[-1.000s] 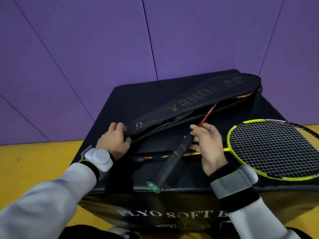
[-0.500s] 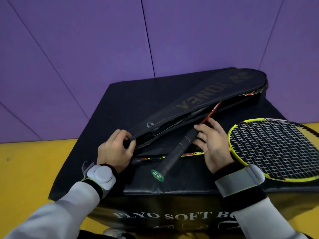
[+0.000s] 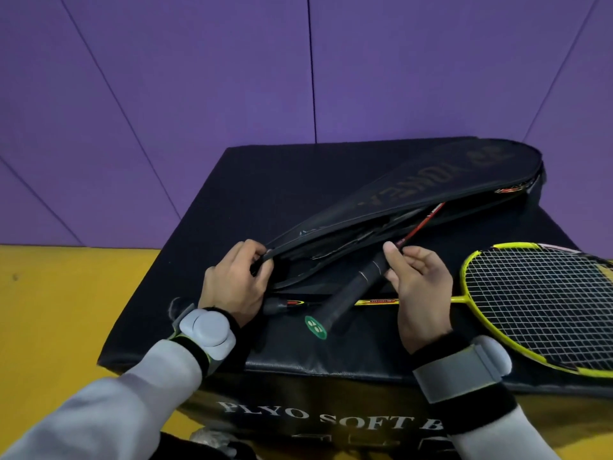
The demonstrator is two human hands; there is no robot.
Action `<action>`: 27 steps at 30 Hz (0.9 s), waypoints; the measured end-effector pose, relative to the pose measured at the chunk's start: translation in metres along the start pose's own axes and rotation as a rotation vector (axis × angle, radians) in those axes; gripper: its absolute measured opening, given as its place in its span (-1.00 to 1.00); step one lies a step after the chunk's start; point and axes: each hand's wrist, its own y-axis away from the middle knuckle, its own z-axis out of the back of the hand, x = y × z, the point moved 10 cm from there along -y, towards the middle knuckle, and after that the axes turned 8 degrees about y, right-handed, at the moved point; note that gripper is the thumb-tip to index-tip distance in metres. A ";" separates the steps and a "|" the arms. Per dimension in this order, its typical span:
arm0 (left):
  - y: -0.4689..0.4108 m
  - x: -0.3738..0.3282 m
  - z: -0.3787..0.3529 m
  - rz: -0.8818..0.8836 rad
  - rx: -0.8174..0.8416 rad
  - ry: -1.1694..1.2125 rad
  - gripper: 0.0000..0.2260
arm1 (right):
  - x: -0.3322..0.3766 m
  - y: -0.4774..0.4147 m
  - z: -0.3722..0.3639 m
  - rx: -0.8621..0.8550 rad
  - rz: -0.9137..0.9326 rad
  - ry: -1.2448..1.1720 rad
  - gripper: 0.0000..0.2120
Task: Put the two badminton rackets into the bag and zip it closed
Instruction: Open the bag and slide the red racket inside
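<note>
A black racket bag (image 3: 428, 187) lies diagonally on the black plyo box (image 3: 265, 194), its long side unzipped. My left hand (image 3: 235, 287) pinches the bag's upper flap at the narrow end and holds it lifted. A red-shafted racket (image 3: 351, 293) has its head inside the bag; its black grip with a green butt cap sticks out toward me. My right hand (image 3: 418, 287) rests its fingertips on the top of that grip. A yellow racket (image 3: 544, 303) lies flat on the box to the right, its shaft running under the black grip.
The box's front edge is just below my wrists, with white lettering on its front face. Yellow floor mat (image 3: 66, 310) lies to the left, purple padded wall (image 3: 298, 78) behind. Grey wrist devices sit on both forearms.
The red-shafted racket has slid further into the bag, so less of its shaft shows. My right hand has moved up the grip with it. My left hand kept hold of the flap.
</note>
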 end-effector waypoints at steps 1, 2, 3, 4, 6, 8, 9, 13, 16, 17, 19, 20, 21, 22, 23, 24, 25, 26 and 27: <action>-0.001 0.000 -0.001 0.004 0.000 0.006 -0.93 | 0.002 0.001 -0.001 0.015 0.007 -0.006 -0.76; -0.001 0.001 -0.001 0.014 -0.002 0.012 -0.93 | 0.005 0.002 -0.002 0.033 0.023 -0.008 -0.73; -0.002 0.003 0.001 0.028 -0.011 0.022 -0.92 | 0.007 0.003 -0.007 0.051 0.051 0.009 -0.69; 0.000 0.005 0.000 0.035 -0.013 0.024 -0.91 | 0.009 0.006 -0.007 0.061 0.081 0.040 -0.63; 0.001 0.004 0.001 0.012 -0.027 0.020 -0.90 | 0.015 0.012 -0.014 0.102 0.159 0.105 -0.50; 0.001 0.002 0.002 -0.012 -0.040 0.024 -0.90 | 0.017 0.018 -0.025 0.186 0.223 0.120 -0.38; 0.002 0.001 0.003 -0.018 -0.045 0.025 -0.90 | 0.018 0.021 -0.030 0.223 0.249 0.136 -0.36; 0.002 -0.001 0.004 -0.025 -0.056 0.012 -0.89 | 0.020 0.032 -0.046 0.332 0.352 0.306 -0.30; 0.001 -0.001 0.005 -0.014 -0.055 0.029 -0.89 | 0.021 0.042 -0.054 0.418 0.422 0.409 -0.22; 0.002 0.000 0.004 -0.007 -0.053 0.035 -0.90 | 0.020 0.044 -0.056 0.441 0.429 0.457 -0.19; 0.002 0.002 0.003 0.009 -0.038 0.048 -0.91 | 0.017 0.047 -0.058 0.489 0.447 0.557 -0.13; 0.001 0.002 0.003 0.010 -0.031 0.054 -0.92 | 0.016 0.048 -0.060 0.513 0.464 0.613 -0.09; 0.002 0.002 0.002 0.005 -0.025 0.062 -0.93 | 0.015 0.050 -0.061 0.531 0.476 0.669 -0.05; 0.002 0.002 0.002 0.000 -0.024 0.066 -0.93 | 0.014 0.051 -0.062 0.543 0.491 0.714 -0.02; 0.002 0.002 0.003 -0.007 -0.027 0.068 -0.93 | 0.013 0.051 -0.064 0.545 0.506 0.748 0.00; 0.003 0.001 0.002 -0.018 -0.028 0.069 -0.94 | 0.013 0.050 -0.062 0.532 0.516 0.773 0.00; 0.003 0.000 0.003 -0.025 -0.033 0.069 -0.94 | 0.013 0.049 -0.062 0.518 0.526 0.787 -0.02; 0.004 -0.001 0.004 -0.034 -0.036 0.072 -0.95 | 0.013 0.049 -0.062 0.507 0.534 0.796 -0.04; 0.005 -0.003 0.005 -0.050 -0.042 0.074 -0.95 | 0.014 0.049 -0.062 0.500 0.542 0.803 -0.06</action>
